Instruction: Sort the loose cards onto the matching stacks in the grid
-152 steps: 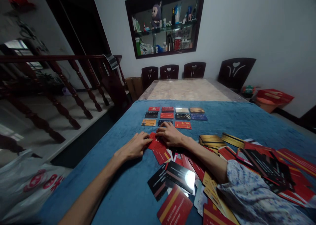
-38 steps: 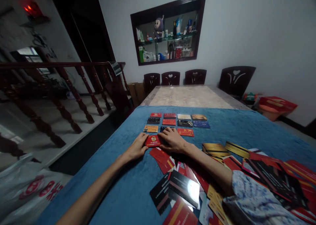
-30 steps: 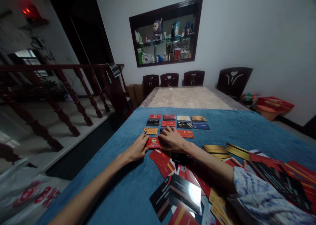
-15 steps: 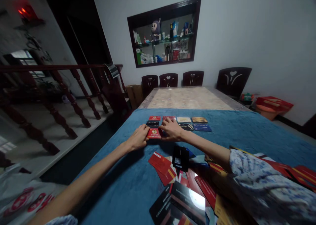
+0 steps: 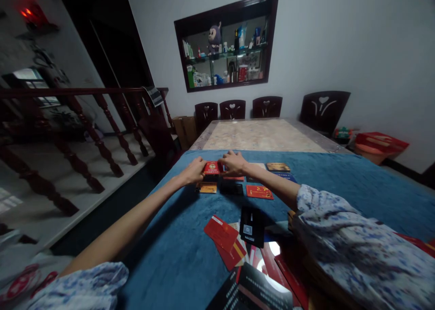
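Note:
My left hand (image 5: 194, 170) pinches the left edge of a red card (image 5: 211, 167) with pale print. My right hand (image 5: 234, 163) has bent fingers at the card's right edge, so both hands grip it, over the far left part of a grid of cards. In the nearest row lie an orange card (image 5: 206, 188), a black card (image 5: 231, 189) and a red-and-gold card (image 5: 260, 191). Farther right are a gold card (image 5: 278, 167) and a blue card (image 5: 287, 177). My right hand and forearm partly cover the cards between.
Close to me, a loose pile holds a black card (image 5: 252, 226), a red card (image 5: 220, 232) and several others, partly under my right sleeve. A blue cloth (image 5: 159, 237) covers the table's near part. Dark chairs (image 5: 232, 109) stand behind it; a railing (image 5: 112, 149) runs left.
Both hands have moved away from me with the red card, from the nearest row to the far left of the grid. The orange, black and red-and-gold cards in the nearest row now show.

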`<state>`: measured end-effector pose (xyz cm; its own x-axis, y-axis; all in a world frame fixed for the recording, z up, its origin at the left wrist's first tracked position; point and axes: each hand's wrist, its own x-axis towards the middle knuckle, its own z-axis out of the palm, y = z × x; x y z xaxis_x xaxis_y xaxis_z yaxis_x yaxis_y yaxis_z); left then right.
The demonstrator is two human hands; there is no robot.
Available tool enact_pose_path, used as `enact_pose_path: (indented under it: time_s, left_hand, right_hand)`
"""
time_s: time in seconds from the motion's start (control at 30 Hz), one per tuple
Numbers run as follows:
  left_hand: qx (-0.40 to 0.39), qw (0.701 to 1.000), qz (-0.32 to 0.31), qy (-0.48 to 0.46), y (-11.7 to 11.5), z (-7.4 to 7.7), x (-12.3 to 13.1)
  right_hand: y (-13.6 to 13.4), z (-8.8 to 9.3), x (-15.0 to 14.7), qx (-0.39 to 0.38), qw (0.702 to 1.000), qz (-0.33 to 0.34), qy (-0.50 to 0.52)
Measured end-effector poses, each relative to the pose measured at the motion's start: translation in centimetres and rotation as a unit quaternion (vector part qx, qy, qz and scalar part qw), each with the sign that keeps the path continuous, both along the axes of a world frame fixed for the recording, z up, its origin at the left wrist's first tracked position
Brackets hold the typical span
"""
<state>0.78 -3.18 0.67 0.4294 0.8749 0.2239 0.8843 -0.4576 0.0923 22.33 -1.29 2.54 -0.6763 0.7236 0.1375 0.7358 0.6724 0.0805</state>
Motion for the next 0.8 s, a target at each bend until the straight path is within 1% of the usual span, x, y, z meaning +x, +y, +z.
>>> enact_pose_path:
  time_s: [0.17, 0.33, 0.5, 0.8]
  left_hand:
    - [-0.004, 0.998, 0.04, 0.053, 2.1, 0.7, 0.3]
    - [-0.012, 0.994, 0.067, 0.084, 4.3, 0.8, 0.4]
    - [-0.019, 0.993, 0.072, 0.092, 6.2, 0.4, 0.4]
    - [-0.05, 0.99, 0.077, 0.106, 8.7, -0.6, 0.6]
  right_hand:
    - [2.0, 0.5, -0.8, -0.009, 1.0, -0.02, -0.01]
    - [4.0, 0.5, -1.5, -0.041, 0.998, -0.044, -0.016]
    - [5.5, 0.1, -2.2, -0.054, 0.996, -0.064, -0.032]
    - [7.1, -1.1, -3.3, -0.076, 0.992, -0.089, -0.051]
